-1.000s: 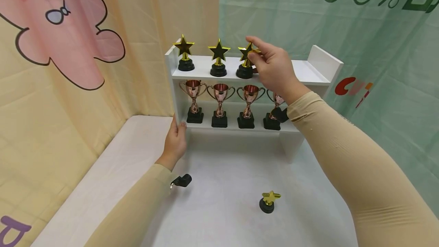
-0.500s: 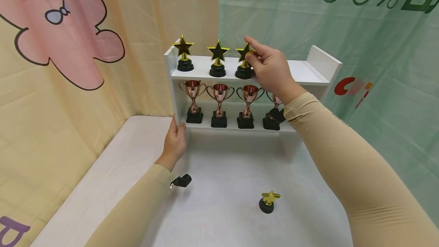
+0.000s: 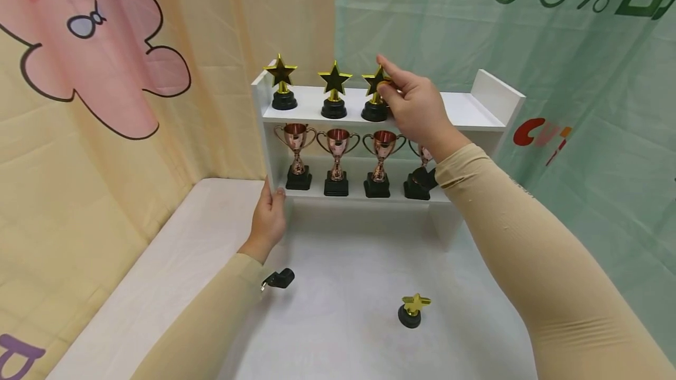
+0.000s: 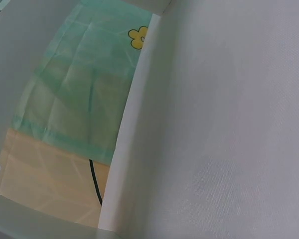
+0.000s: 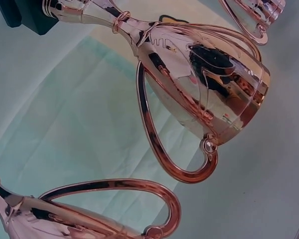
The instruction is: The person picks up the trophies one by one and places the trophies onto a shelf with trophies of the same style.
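Note:
In the head view a white two-tier shelf [image 3: 467,111] stands on the table. My right hand [image 3: 418,105] pinches a gold star trophy [image 3: 374,112] with a black base, third from the left on the top board. Its fingers cover the star's right side. Two matching star trophies, one at the far left [image 3: 284,100] and one in the middle [image 3: 334,109], stand upright beside it. My left hand [image 3: 268,219] grips the shelf's left side panel low down, thumb at the front edge. Neither wrist view shows a hand.
Several copper-coloured cups [image 3: 377,183] line the lower board; one cup [image 5: 209,79] looms large in the right wrist view, under my right forearm. Another star trophy [image 3: 410,315] stands on the white table [image 3: 343,309] in front. Printed curtains [image 3: 200,75] hang behind.
My right hand and the pinched star trophy have shifted very slightly left since the earliest frame, closing over the trophy's base side. The left hand keeps its place on the shelf.

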`<state>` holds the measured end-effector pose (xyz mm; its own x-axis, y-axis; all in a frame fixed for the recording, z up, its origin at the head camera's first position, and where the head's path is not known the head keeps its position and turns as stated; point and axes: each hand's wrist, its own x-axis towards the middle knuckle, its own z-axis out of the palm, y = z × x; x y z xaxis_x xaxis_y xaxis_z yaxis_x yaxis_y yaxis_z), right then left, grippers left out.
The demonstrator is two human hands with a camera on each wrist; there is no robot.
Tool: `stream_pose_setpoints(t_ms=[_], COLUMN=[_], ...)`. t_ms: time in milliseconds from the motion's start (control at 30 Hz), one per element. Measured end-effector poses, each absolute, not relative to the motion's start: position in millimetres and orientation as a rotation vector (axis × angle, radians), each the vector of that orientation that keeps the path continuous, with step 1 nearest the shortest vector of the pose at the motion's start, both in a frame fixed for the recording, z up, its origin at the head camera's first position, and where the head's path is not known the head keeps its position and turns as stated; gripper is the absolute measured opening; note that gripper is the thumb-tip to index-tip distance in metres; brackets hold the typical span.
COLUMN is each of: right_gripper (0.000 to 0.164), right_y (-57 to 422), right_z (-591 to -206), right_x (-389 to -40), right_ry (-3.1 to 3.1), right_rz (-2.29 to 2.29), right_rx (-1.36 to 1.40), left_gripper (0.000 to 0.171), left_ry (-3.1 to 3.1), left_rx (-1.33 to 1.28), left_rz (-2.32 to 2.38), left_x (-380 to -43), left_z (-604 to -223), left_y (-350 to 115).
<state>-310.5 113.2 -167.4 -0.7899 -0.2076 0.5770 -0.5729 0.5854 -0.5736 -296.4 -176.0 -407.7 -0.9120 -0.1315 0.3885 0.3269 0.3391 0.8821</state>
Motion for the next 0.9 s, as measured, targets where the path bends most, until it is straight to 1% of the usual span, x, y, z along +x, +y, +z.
stream_pose_setpoints(t_ms=[367, 900], right_gripper=[0.051, 0.052], right_y=[113.5, 114.1], right_z=[-164.8, -164.3], right_x=[-309.8, -311.7], right_ry=[-2.377, -2.408], right_rz=[1.169, 1.16], right_rx=[0.634, 0.61], left_gripper=[0.058, 0.058], left_ry=[-2.228, -2.226], left_rx=[-0.154, -0.162], left_rz=[-1.587, -1.613], left_x=[-294.8, -294.3], left_z=[-406.8, -407.3], left_y=[-175.2, -174.8])
